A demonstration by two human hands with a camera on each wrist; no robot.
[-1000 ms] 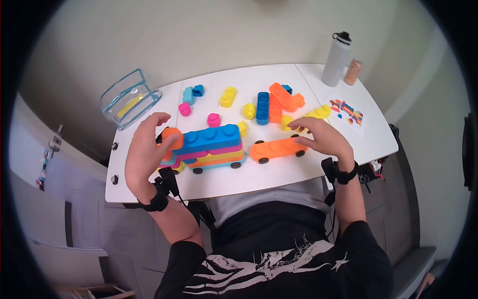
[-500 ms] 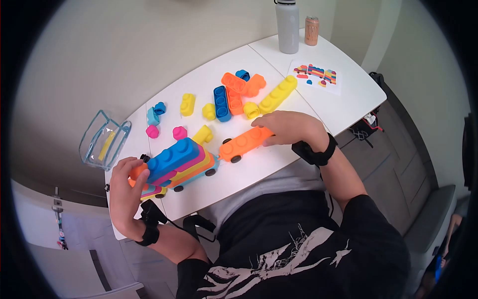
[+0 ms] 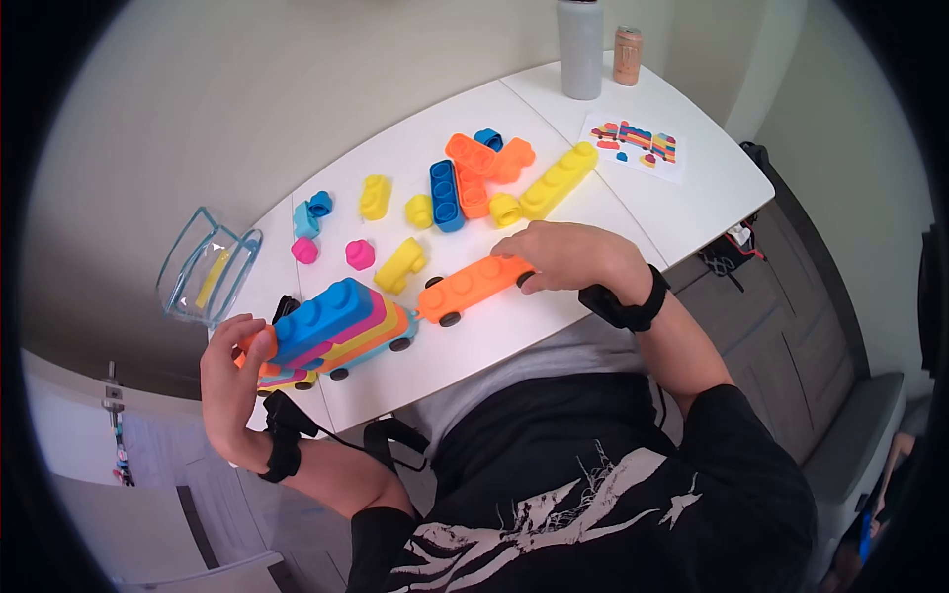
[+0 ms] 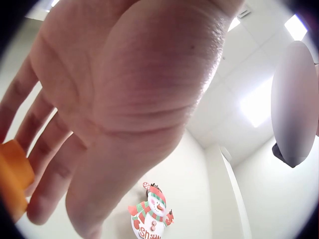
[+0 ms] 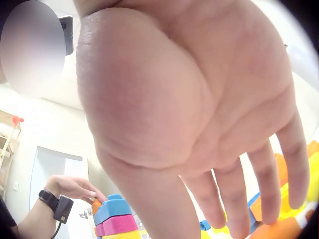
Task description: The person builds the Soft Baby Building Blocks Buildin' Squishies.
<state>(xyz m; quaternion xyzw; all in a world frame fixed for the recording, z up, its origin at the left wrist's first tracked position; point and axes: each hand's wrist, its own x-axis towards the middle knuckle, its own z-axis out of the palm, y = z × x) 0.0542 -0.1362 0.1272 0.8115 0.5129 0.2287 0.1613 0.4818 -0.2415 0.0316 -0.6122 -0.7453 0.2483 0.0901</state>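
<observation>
On the white table [image 3: 474,341] stands a toy train of building blocks. Its middle car [image 3: 341,331] is stacked in blue, pink, yellow and light blue. My left hand [image 3: 229,381] holds the orange brick [image 3: 259,343] on the front car at the left end, thumb on the near side; this brick [image 4: 15,172] also shows at the left wrist view's edge. Hitched behind is an orange wheeled car [image 3: 474,285]. My right hand [image 3: 578,255] holds its right end, fingers over the far side and thumb on the near side. The palm hides part of that grip in the right wrist view.
Loose yellow, pink, blue and orange blocks lie behind the train, among them a long yellow block [image 3: 560,181]. A clear case [image 3: 203,267] stands at left. A picture sheet [image 3: 633,146], a grey bottle [image 3: 581,54] and a can [image 3: 628,57] are at the far right.
The head view has turned and shifted. Both hands have closed onto the train's ends. Over the last half second the train has slid left, uncovering more of a yellow block behind it.
</observation>
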